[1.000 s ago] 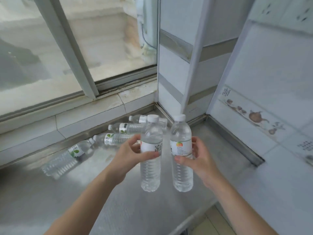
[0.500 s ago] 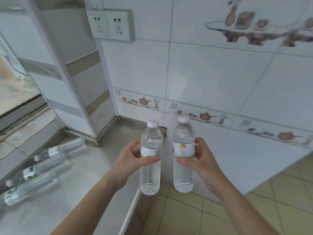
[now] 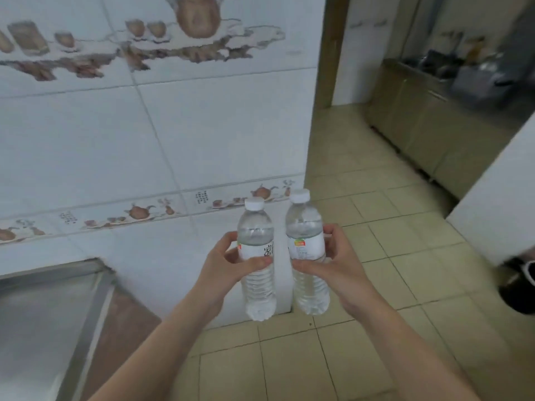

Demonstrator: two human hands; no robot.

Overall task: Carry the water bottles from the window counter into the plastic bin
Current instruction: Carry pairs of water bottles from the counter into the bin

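Note:
I hold two clear water bottles upright in front of me, side by side over the floor. My left hand (image 3: pixel 228 261) grips the left bottle (image 3: pixel 256 287) around its white label. My right hand (image 3: pixel 333 261) grips the right bottle (image 3: pixel 308 227), which has a small red and green mark on its label. Both bottles have white caps and are full. The steel window counter (image 3: pixel 43 314) shows only as a corner at the lower left. No plastic bin is in view.
A white tiled wall (image 3: pixel 144 140) with teapot pictures fills the left and ends at a corner by the bottles. Beige floor tiles (image 3: pixel 376 227) run to the right toward steel cabinets (image 3: pixel 428 134). A dark object (image 3: pixel 518 287) sits at the right edge.
My view has swung right, away from the window and the bottles lying on the counter. Both hands keep the same two bottles, now over the floor beside the wall corner.

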